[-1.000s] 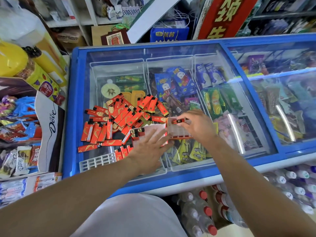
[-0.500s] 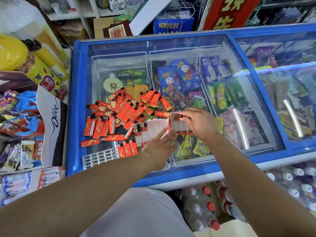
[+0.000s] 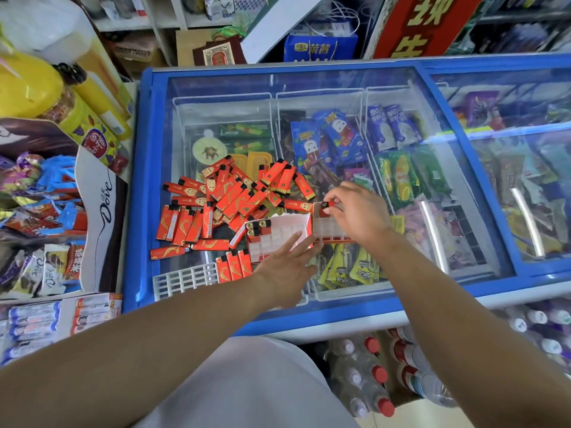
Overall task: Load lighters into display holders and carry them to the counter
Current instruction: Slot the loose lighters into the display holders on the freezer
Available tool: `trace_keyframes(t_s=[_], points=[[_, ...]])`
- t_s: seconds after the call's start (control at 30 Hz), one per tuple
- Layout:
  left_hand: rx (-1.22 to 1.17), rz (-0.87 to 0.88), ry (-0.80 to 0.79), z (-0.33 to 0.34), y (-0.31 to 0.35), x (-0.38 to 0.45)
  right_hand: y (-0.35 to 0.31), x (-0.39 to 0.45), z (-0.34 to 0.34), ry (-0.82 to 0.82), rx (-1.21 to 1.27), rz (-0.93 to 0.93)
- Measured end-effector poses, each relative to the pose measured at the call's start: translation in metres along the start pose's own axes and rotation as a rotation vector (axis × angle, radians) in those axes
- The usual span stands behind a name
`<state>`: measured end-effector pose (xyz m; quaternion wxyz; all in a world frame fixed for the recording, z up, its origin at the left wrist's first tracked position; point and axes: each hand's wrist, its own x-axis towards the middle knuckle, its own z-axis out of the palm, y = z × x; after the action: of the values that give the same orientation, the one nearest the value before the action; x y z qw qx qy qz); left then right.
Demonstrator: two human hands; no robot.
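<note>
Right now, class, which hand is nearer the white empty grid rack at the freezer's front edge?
Left. The left hand lies just right of the rack; the right hand is farther right and back.

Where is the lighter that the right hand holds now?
In the head view, right of centre: the right hand pinches the lighter upright in the right display holder, beside the loose lighter pile.

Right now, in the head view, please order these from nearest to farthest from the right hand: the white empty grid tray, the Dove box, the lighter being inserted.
1. Lighter: pinched in the right hand fingers, over the display holder.
2. White empty grid tray: lower left on the freezer lid.
3. Dove box: far left, beyond the freezer's edge.
</note>
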<state>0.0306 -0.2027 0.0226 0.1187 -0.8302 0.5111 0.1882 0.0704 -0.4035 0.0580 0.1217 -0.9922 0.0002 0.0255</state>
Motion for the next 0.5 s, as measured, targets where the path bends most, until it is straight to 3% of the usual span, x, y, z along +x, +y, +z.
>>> trace_keyframes(t_s=[0.13,0.27,0.37,0.5], points=[[-0.249,-0.067,0.22,0.01,-0.013,-0.039,0.001,-0.009,0.0,-0.012,0.062,0.034],[-0.445,-0.36,0.503,0.03,-0.04,-0.08,-0.002,-0.02,-0.003,0.053,0.084,0.011],[-0.515,-0.523,0.449,0.043,-0.059,-0.095,-0.016,-0.024,-0.011,0.001,0.162,-0.023],[-0.582,-0.534,0.423,0.044,-0.067,-0.094,-0.042,-0.022,-0.022,-0.048,0.346,-0.074]])
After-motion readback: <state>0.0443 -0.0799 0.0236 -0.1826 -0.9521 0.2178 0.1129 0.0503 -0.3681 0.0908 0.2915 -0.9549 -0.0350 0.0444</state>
